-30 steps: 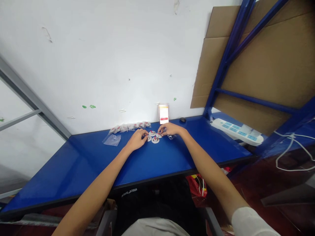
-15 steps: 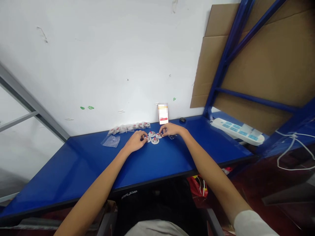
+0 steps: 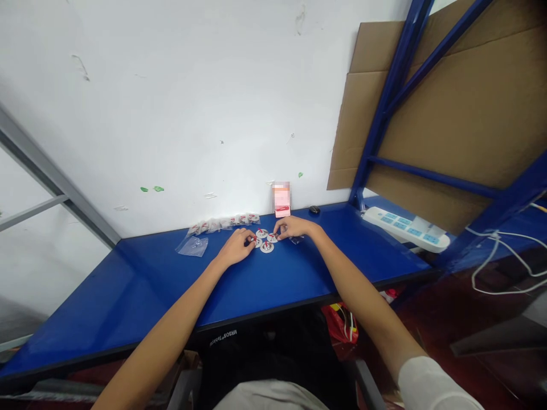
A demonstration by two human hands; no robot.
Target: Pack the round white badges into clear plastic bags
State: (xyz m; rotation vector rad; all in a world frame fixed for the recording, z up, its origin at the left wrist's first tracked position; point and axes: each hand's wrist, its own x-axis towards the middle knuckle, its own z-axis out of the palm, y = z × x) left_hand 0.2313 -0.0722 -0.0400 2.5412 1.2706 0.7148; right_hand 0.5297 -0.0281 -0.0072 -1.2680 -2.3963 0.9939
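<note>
Several small round whitish discs, each with a red part on top, lie close together on the blue table [image 3: 277, 279]. Thumb and fingers of my left hand [image 3: 237, 247] close on the left disc [image 3: 257, 242] at its red part. My right hand [image 3: 294, 227] pinches the right disc [image 3: 272, 238] at its edge and partly covers it. Between the hands, the back disc [image 3: 261, 233] and the front disc [image 3: 267, 247] lie flat, untouched. A crumpled clear plastic piece [image 3: 298, 240] shows beneath my right hand.
Along the wall runs a row of bagged discs [image 3: 224, 222], with an empty clear bag [image 3: 192, 246] at its left. A bright-screened phone [image 3: 281, 199] leans on the wall. A small black object [image 3: 314, 210] lies right of it. Further right is a white power strip [image 3: 405, 229].
The camera view has shifted slightly. The discs between my hands appear a little further left and the right hand has moved slightly left with them. Both hands stay at their discs.
</note>
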